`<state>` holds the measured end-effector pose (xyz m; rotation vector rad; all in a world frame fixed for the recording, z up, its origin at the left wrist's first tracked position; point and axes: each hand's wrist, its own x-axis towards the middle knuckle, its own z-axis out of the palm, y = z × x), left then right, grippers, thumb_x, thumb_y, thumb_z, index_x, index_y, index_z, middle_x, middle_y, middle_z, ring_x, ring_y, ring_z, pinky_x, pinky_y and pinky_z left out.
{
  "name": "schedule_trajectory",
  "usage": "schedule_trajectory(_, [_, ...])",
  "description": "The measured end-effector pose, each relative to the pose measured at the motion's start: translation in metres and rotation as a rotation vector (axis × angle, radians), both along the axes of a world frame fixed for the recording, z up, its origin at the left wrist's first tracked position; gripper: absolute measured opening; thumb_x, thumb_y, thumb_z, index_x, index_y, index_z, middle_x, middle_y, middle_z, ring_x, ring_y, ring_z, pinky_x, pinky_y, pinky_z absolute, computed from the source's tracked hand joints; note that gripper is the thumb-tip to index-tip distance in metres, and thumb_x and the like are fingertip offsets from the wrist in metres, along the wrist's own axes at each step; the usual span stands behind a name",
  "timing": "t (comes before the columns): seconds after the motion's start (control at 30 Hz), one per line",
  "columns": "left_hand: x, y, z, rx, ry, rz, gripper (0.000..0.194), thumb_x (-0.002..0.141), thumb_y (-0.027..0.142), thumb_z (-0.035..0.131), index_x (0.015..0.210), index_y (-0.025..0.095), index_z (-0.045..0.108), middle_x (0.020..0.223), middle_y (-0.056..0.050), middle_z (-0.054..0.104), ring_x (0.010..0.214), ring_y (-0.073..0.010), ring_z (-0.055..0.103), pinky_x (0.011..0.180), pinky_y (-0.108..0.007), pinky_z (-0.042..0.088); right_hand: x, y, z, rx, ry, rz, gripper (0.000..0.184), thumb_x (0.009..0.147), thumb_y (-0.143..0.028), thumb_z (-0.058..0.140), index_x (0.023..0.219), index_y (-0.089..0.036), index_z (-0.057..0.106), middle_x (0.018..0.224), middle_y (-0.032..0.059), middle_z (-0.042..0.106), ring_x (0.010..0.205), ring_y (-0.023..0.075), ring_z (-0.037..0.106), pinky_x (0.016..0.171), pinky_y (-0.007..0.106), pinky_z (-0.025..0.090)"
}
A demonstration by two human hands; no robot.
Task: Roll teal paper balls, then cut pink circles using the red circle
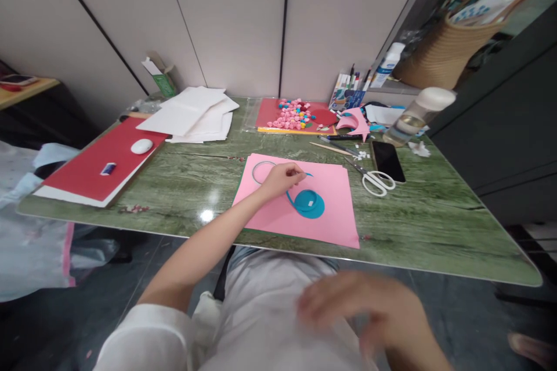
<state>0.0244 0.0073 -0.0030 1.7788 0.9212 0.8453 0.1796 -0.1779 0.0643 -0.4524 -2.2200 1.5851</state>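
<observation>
My left hand (285, 177) is closed in a pinch above pink paper (335, 226), holding the end of a thin blue paper strip (290, 199). The strip curves down to a blue paper disc (319, 208) lying on the pink sheet; a small white piece (310, 203) sits in its middle. A grey ring outline (256, 169) shows on the paper, partly behind the hand. Blurred by motion, my right hand (365, 301) hovers in front of my body, short of the table edge. Its thumb stands apart from the fingers, and nothing is seen in it.
To the right lie white-handled scissors (378, 183), a black phone (388, 161) and a clear bottle (409, 124). Behind the pink paper are small coloured paper balls (291, 113) and pens. White sheets (187, 110) and a red board (87, 171) occupy the left side.
</observation>
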Motion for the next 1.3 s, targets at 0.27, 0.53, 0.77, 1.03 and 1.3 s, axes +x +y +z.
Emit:
schedule_trajectory(0.27, [0.001,-0.003,0.000,0.022,0.007,0.033,0.023,0.073,0.035,0.054,0.073,0.013,0.060,0.062,-0.001,0.058,0.057,-0.0096,0.050,0.053,-0.021,0.038,0.046,0.131,-0.006,0.036,-0.193,-0.884,0.023,0.075,-0.034,0.057,0.091,-0.019,0.062,0.084,0.0061,0.066,0.073,0.0180,0.062,0.070,0.031,0.049])
schedule_trajectory(0.53, [0.002,-0.003,0.002,-0.006,0.015,0.024,0.020,0.071,0.032,0.054,0.069,0.013,0.059,0.062,0.000,0.056,0.056,-0.0087,0.047,0.052,-0.021,0.034,0.021,0.151,-0.044,0.062,-0.169,-0.835,0.018,0.075,-0.034,0.056,0.079,-0.017,0.058,0.071,0.0030,0.064,0.066,0.0160,0.060,0.064,0.028,0.047])
schedule_trajectory(0.77, [0.003,-0.011,0.007,0.011,0.021,0.018,0.020,0.073,0.032,0.052,0.076,0.014,0.060,0.062,0.001,0.054,0.055,-0.0086,0.044,0.052,-0.021,0.033,0.023,0.144,-0.042,0.194,-0.195,-0.905,0.014,0.077,-0.031,0.052,0.075,-0.018,0.058,0.069,0.0024,0.063,0.064,0.0155,0.059,0.063,0.028,0.046])
schedule_trajectory(1.03, [0.003,-0.009,0.007,0.080,0.027,-0.014,0.022,0.076,0.032,0.049,0.076,0.014,0.062,0.070,-0.001,0.058,0.064,-0.0104,0.048,0.059,-0.022,0.035,0.020,0.143,-0.038,0.074,-0.023,-0.840,0.027,0.082,-0.039,0.045,0.079,-0.017,0.060,0.071,0.0037,0.062,0.066,0.0157,0.059,0.066,0.030,0.046])
schedule_trajectory(1.3, [0.002,-0.005,0.006,0.089,0.024,-0.024,0.024,0.077,0.034,0.048,0.077,0.014,0.061,0.069,-0.001,0.057,0.062,-0.0099,0.048,0.057,-0.021,0.035,0.024,0.147,-0.045,-0.016,0.062,-0.766,0.017,0.077,-0.030,0.055,0.087,-0.016,0.059,0.076,0.0028,0.060,0.068,0.0141,0.059,0.067,0.028,0.047])
